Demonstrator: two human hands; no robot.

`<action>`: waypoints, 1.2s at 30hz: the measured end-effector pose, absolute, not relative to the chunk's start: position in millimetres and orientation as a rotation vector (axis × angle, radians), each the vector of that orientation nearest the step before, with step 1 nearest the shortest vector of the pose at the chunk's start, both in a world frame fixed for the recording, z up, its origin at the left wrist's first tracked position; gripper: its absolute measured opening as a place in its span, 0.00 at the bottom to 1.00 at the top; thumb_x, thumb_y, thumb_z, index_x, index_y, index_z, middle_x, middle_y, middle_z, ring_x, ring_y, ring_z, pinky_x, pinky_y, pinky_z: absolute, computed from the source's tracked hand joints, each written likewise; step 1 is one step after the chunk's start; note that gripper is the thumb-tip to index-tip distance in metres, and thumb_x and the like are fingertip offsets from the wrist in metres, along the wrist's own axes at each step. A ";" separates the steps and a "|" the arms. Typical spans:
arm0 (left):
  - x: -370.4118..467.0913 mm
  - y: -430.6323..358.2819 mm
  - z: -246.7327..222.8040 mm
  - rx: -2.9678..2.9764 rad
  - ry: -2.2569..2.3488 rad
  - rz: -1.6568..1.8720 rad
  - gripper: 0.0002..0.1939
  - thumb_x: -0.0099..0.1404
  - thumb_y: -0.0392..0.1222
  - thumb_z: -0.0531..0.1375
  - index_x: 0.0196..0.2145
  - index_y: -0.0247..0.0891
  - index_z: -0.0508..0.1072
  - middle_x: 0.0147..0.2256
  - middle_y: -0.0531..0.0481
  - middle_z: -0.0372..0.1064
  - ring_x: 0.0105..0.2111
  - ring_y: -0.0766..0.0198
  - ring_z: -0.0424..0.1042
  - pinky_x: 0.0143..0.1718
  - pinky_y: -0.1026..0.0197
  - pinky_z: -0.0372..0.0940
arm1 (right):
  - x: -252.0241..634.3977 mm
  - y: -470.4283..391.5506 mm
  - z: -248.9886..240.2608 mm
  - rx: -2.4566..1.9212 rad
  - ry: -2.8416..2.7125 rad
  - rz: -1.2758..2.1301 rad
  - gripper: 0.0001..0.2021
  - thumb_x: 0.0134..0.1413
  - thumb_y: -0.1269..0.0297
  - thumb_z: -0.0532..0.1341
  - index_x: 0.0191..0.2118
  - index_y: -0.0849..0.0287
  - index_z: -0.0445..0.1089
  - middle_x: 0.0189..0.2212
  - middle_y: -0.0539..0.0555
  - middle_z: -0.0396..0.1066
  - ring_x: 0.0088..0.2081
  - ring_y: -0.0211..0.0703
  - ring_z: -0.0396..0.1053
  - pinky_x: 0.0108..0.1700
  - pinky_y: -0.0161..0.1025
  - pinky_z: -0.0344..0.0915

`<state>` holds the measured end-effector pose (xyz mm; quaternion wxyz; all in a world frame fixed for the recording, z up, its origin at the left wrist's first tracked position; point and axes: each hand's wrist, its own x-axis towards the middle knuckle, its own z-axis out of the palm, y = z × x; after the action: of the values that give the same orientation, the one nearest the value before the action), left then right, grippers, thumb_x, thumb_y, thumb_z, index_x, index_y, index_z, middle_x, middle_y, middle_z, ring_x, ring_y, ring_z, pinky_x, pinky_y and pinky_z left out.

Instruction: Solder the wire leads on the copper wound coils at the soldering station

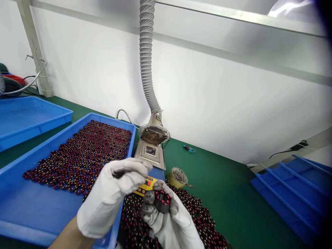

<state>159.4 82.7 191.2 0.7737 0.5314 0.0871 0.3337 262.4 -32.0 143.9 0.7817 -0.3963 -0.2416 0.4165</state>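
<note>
Both my hands wear white gloves. My right hand (166, 216), its fingertips stained grey, grips a small round wound coil (162, 201) with red windings and a dark ring. My left hand (114, 195) hovers just left of it, fingers curled and pinched together near the coil; what it pinches is too small to tell. Below my hands lies a heap of the same coils (199, 214) on the green bench. A blue tray (38, 211) to the left holds several more coils (83, 155) laid flat.
A solder pot with a yellow control panel (151, 152) sits under a grey ribbed fume hose (146, 58). A small yellow tin (177, 176) stands beside it. Another blue tray (23, 117) is far left, blue racks (295, 190) far right. A white wall backs the bench.
</note>
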 end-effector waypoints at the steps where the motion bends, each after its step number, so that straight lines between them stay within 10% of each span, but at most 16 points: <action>1: 158.6 84.0 194.0 1.202 0.227 0.719 0.06 0.53 0.35 0.61 0.29 0.43 0.76 0.36 0.53 0.71 0.38 0.63 0.69 0.36 0.66 0.64 | 263.0 -30.6 142.5 -0.846 -0.524 0.896 0.20 0.36 0.54 0.69 0.39 0.53 0.71 0.34 0.55 0.75 0.30 0.45 0.72 0.31 0.43 0.71; 12: 155.5 77.7 187.6 1.345 0.069 0.802 0.09 0.54 0.31 0.59 0.26 0.44 0.76 0.34 0.54 0.71 0.41 0.61 0.68 0.39 0.66 0.65 | 274.4 -18.7 149.1 -0.981 -0.628 0.618 0.13 0.31 0.67 0.72 0.28 0.56 0.70 0.25 0.51 0.73 0.28 0.42 0.71 0.31 0.39 0.71; 18: 161.0 79.5 191.9 1.339 0.229 0.555 0.17 0.55 0.37 0.62 0.45 0.45 0.71 0.37 0.52 0.72 0.42 0.60 0.69 0.40 0.65 0.65 | 244.4 -15.9 141.8 -1.140 -0.793 -0.288 0.17 0.36 0.82 0.66 0.31 0.51 0.70 0.37 0.49 0.73 0.41 0.41 0.71 0.40 0.36 0.69; 21: 174.9 71.3 187.3 1.228 0.136 0.438 0.11 0.56 0.41 0.62 0.37 0.36 0.75 0.34 0.48 0.73 0.37 0.59 0.71 0.40 0.62 0.65 | 231.3 -13.8 134.1 -1.255 -0.840 -0.544 0.19 0.37 0.82 0.65 0.34 0.48 0.72 0.39 0.50 0.72 0.41 0.44 0.70 0.44 0.41 0.68; 30: 171.1 78.9 186.5 1.021 0.205 0.715 0.13 0.51 0.39 0.66 0.37 0.43 0.76 0.40 0.51 0.73 0.43 0.61 0.69 0.39 0.67 0.65 | 229.8 -12.4 140.0 -1.208 -0.721 -0.572 0.18 0.39 0.79 0.66 0.35 0.47 0.70 0.42 0.47 0.70 0.41 0.41 0.69 0.40 0.39 0.70; 36: 176.9 68.8 189.0 1.085 0.336 0.617 0.02 0.48 0.34 0.64 0.24 0.36 0.76 0.25 0.50 0.72 0.26 0.66 0.69 0.29 0.67 0.65 | 232.3 -21.3 136.5 -1.271 -0.809 -0.494 0.19 0.41 0.79 0.65 0.36 0.45 0.70 0.41 0.48 0.72 0.44 0.44 0.69 0.45 0.44 0.67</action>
<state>176.9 68.8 189.0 0.7982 0.5057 0.1564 0.2876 232.3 -21.3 136.5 0.7021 -0.5708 -0.3633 -0.2221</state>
